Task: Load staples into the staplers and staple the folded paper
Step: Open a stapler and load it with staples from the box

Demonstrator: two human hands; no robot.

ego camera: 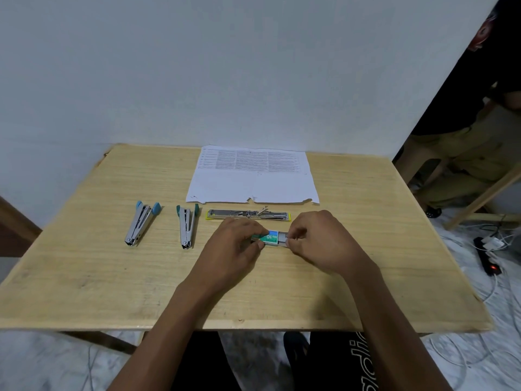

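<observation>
A person sits at a pale wooden worktop (112, 277), seen from above. Both hands meet near the centre on a small green and blue cardboard staple box (269, 237), marked No. 10. The left hand (239, 244) grips the box sleeve, fingers (251, 227) curled round it. The right hand (318, 238) pinches at the grey inner tray (282, 239), which stands partly out of the sleeve to the right; whether a strip of staples is between those fingers cannot be told. The box lies with its long axis left to right, open end pointing right.

Just beyond the hands, a long steel stapler with yellow trim (248, 215) lies opened out flat, also running left to right. Further left, a steel stapler with teal caps (187, 225) and a steel stapler with light blue caps (141, 224) lie spread in narrow V shapes, hinge ends pointing near. A white printed sheet of paper (253, 176) lies flat at the far edge, well apart from the hands.

The task looks to be early: staplers opened, staples being fetched, none visibly loaded, and the paper not yet stapled.
</observation>
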